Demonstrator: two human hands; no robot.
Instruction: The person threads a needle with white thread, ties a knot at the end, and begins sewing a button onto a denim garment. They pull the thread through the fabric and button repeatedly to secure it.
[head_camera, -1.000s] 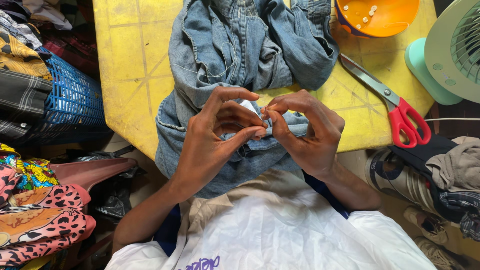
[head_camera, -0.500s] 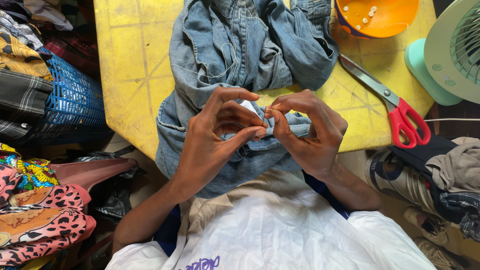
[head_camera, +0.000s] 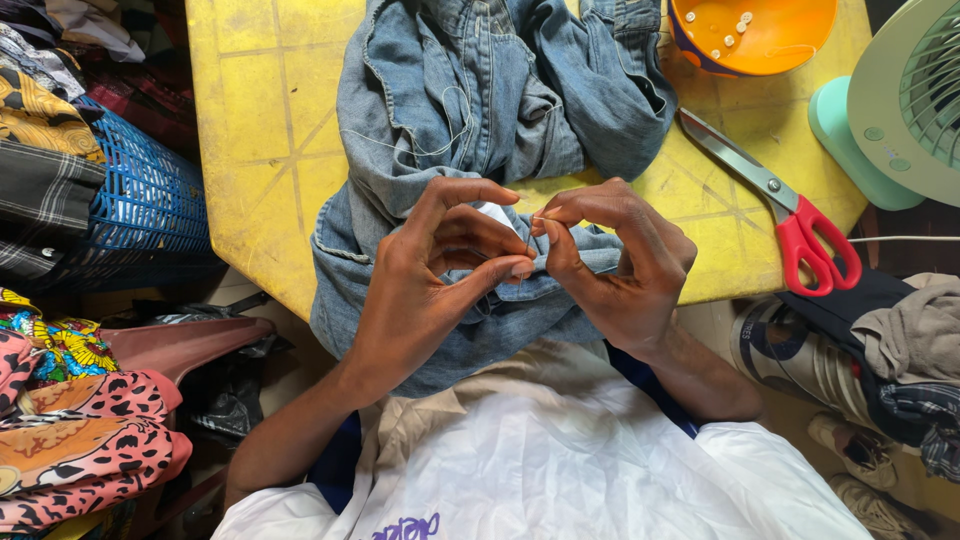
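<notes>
A blue denim garment lies crumpled on a yellow table and hangs over its near edge. My left hand pinches a fold of the denim between thumb and forefinger at the edge. My right hand meets it from the right, its thumb and forefinger pinched on a thin sewing needle at the same fold. A pale thread trails loosely across the denim above my hands.
Red-handled scissors lie on the table's right side. An orange bowl with small white buttons sits at the back right, beside a pale green fan. A blue basket with folded fabrics stands left; shoes lie lower right.
My hands stay pinched together at the denim fold; the fingers have shifted only slightly.
</notes>
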